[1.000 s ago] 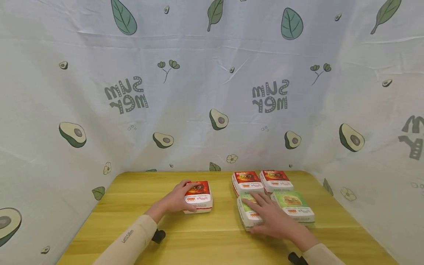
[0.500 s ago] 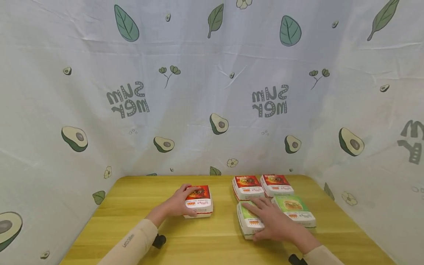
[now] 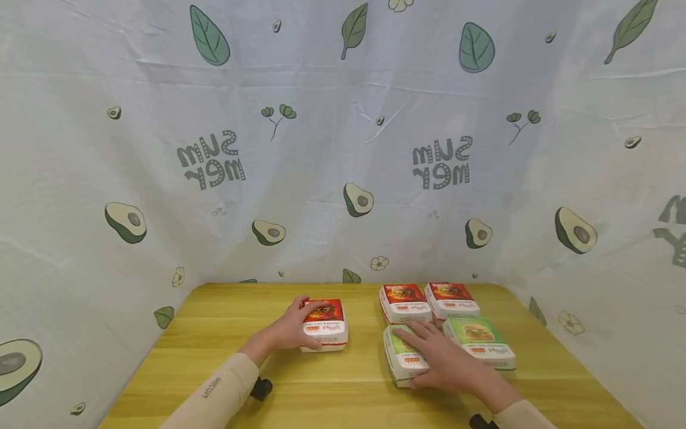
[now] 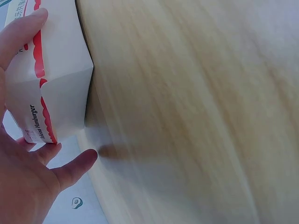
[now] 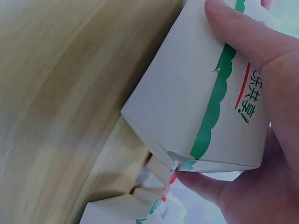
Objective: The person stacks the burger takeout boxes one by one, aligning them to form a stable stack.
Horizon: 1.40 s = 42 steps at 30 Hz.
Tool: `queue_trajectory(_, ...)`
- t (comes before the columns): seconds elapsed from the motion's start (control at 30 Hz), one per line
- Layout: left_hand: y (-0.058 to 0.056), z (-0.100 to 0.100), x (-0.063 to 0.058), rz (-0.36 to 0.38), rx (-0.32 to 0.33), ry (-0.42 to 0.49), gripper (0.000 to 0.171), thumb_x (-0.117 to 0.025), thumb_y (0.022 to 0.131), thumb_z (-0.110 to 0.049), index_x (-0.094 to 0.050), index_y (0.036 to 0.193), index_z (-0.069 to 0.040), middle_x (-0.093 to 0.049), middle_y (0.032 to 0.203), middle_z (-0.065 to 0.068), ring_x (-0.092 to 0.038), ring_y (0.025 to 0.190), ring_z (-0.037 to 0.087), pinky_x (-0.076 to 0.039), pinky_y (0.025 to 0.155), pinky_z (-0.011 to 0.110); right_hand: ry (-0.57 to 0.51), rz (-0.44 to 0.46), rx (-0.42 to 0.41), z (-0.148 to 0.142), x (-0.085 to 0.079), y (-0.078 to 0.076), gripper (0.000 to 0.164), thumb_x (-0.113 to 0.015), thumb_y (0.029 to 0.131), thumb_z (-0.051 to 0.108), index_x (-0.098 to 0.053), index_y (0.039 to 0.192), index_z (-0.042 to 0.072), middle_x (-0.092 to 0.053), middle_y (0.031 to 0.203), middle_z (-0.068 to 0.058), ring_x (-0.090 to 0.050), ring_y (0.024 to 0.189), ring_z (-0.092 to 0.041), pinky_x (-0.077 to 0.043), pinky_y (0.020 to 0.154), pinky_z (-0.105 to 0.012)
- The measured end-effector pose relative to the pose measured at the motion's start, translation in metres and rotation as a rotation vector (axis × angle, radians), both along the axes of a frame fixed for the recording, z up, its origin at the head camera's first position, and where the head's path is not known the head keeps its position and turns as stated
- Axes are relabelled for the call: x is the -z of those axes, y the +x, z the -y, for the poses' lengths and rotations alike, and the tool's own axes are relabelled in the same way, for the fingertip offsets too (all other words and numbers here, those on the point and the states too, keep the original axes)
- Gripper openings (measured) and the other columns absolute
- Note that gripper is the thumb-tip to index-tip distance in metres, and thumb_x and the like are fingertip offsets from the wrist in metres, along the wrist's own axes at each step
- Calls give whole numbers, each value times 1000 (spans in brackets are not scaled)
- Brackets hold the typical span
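In the head view my left hand [image 3: 292,328] grips a white hamburger box with a red lid panel [image 3: 329,326] left of the group. Its thumb lies along the box's near side and its fingers are at the far left; the left wrist view shows the thumb on the red-trimmed wall [image 4: 65,60]. My right hand [image 3: 447,360] holds a green-panelled hamburger box [image 3: 403,363], thumb on the near side, fingers across the top. Up close, in the right wrist view, that box's wall has a green scalloped band [image 5: 216,105]. The palm hides part of its right side.
Two red-panelled boxes [image 3: 405,304] stand side by side at the back, right of centre. Another green-panelled box [image 3: 479,341] sits right of my right hand, close beside it. The wooden table [image 3: 321,387] meets a printed curtain [image 3: 300,173] at the back and sides.
The green box under my right hand has slid slightly toward me and left, away from the others. My left hand keeps its grip in place. The head view has shifted a little.
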State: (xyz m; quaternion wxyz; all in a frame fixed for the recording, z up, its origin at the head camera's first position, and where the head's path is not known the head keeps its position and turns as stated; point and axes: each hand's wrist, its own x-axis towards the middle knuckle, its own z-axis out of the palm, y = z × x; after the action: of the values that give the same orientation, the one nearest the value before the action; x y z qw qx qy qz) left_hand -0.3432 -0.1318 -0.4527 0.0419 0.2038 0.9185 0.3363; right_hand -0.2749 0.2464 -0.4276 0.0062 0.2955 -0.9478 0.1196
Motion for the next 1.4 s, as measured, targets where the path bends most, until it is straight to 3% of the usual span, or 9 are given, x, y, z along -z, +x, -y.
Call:
queue_trajectory(0.4,1,0,-3,2,13,14,92,-91,71,-41,-41,150,-42,-29,153,10,-41,129,33,-42,101,58,-9,3,-10,9,-4,-5,100,-83,72,58,-32,156,43,-29,164,-5,-32,146,-35,-43,102,-62)
queue_trajectory(0.67,3,-1,-4,12,-9,-8,93,-91,71,-42,-42,150,-41,-30,153,9,-43,127,32,-43,101,57,-24,34,-12,18,-12,-5,100,-83,74,56,-28,157,46,-25,166,-3,-26,150,-34,-42,104,-62)
queue_trajectory(1.03,3,-2,-6,3,-14,-6,94,-90,72,-43,-40,151,-41,-29,153,9,-44,126,33,-43,99,57,-31,9,3,33,-24,-8,99,-82,73,61,-28,155,50,-24,167,1,-25,151,-33,-38,104,-68)
queue_trajectory(1.27,2,-2,-6,18,-16,-13,95,-90,71,-44,-39,151,-42,-28,154,9,-45,125,33,-43,100,55,-37,-58,-66,45,-31,-13,101,-84,74,55,-29,158,40,-20,168,-1,-25,150,-36,-44,101,-62)
queue_trajectory(1.4,1,-3,-6,12,-13,-10,93,-90,71,-44,-40,150,-43,-30,151,8,-46,124,31,-43,101,54,-33,-65,-69,52,-37,-17,101,-84,75,54,-29,158,41,-22,167,-3,-24,151,-35,-44,102,-63)
